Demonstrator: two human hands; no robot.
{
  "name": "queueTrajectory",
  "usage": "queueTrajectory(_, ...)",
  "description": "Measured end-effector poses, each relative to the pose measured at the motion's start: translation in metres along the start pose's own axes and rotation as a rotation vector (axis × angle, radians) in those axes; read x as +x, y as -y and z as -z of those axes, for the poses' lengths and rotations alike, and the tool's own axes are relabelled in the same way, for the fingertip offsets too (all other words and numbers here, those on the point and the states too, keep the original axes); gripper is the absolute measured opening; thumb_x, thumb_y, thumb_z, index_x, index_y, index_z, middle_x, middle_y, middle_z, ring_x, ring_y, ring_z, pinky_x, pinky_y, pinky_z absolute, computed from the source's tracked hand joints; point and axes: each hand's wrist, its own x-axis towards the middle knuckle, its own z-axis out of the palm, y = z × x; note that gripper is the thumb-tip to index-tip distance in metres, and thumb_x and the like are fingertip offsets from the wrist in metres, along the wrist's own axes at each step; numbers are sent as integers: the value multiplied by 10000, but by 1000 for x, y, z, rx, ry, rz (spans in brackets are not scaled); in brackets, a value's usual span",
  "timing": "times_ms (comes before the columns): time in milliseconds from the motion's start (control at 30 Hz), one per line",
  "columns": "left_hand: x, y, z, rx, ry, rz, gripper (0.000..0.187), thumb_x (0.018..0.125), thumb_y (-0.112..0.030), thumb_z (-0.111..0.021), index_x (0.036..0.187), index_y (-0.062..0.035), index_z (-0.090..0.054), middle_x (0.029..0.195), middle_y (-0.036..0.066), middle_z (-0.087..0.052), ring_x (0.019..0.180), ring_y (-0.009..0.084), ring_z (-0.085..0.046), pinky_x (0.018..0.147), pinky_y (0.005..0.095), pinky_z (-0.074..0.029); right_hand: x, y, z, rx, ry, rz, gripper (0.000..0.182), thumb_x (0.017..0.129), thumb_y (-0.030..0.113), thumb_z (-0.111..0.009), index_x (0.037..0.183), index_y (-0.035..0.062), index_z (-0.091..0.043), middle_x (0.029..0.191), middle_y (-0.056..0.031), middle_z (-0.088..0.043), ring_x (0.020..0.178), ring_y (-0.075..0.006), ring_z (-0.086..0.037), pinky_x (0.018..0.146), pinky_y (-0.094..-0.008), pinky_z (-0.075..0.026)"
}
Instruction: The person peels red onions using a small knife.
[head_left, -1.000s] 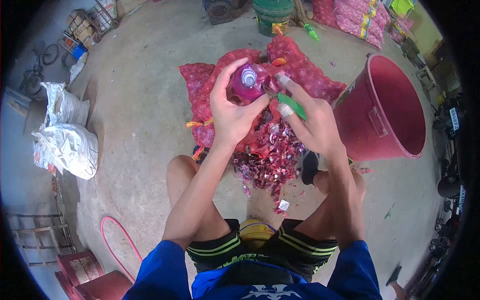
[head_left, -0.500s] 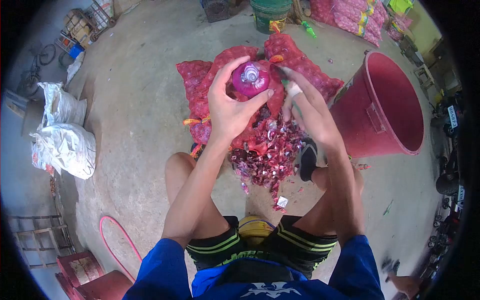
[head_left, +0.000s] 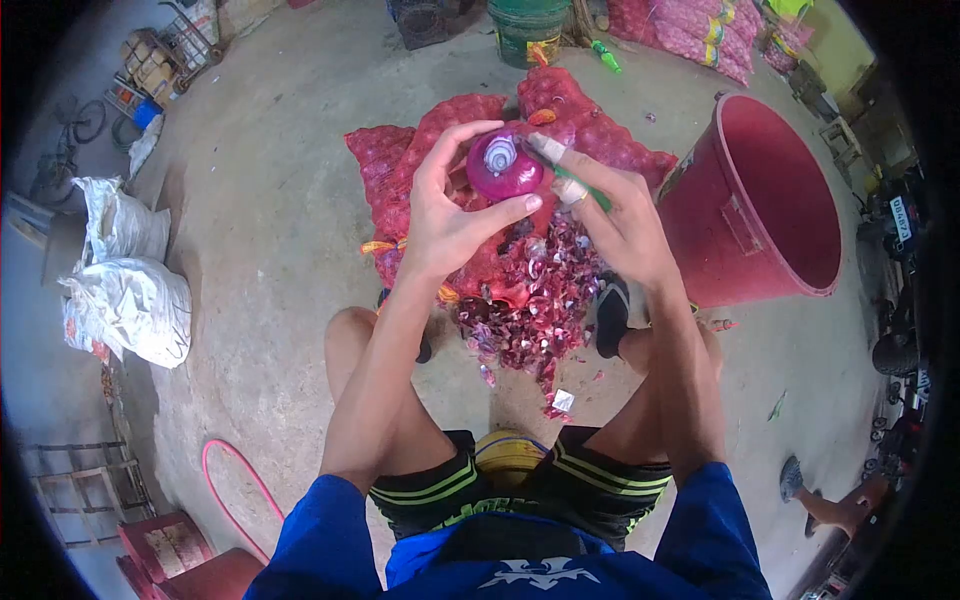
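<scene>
A large red onion (head_left: 506,177), peeled to shiny purple with a pale ringed cut end facing up, is gripped between the thumb and fingers of my left hand (head_left: 440,215). Close against its right side is my right hand (head_left: 620,215), closed around a small green-handled knife (head_left: 588,187); its blade is hard to make out. White wrapping covers some of my right fingertips. Below both hands, onion skins (head_left: 535,310) lie heaped on the floor. Red mesh sacks full of onions (head_left: 590,125) lie just beyond.
A big red bin (head_left: 740,225) tilts at the right. White sacks (head_left: 130,305) stand left, and a green bucket (head_left: 530,35) is at the back. Another person's legs (head_left: 835,505) show at lower right, near parked motorcycles. I sit on a yellow seat (head_left: 508,452).
My right hand has come in against the onion, bringing the green handle into clearer view. At lower right, the other person's legs have shifted and show more.
</scene>
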Motion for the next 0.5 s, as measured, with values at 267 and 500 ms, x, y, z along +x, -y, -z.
queueTrajectory(267, -3, 4, -1, -152, 168, -46, 925, 680, 40, -982, 1504, -28, -568, 1433, 83, -603, 1351, 209, -617, 1184, 394, -512, -3, -24, 21, 180, -207, -416, 439, 1137, 154, -585, 1563, 50, -608, 1121, -48, -825, 778, -94, -559, 759, -299, -532)
queueTrajectory(500, -5, 14, 6, -685, 105, 137, 609, 1011, -255, -789, 1526, -40, -545, 1403, 99, -667, 1183, 218, -707, 994, 398, -592, -16, -22, 27, -252, -71, -196, 433, 1028, 198, -736, 1402, -11, -670, 1007, -295, -729, 955, -437, -766, 858, -450, -575)
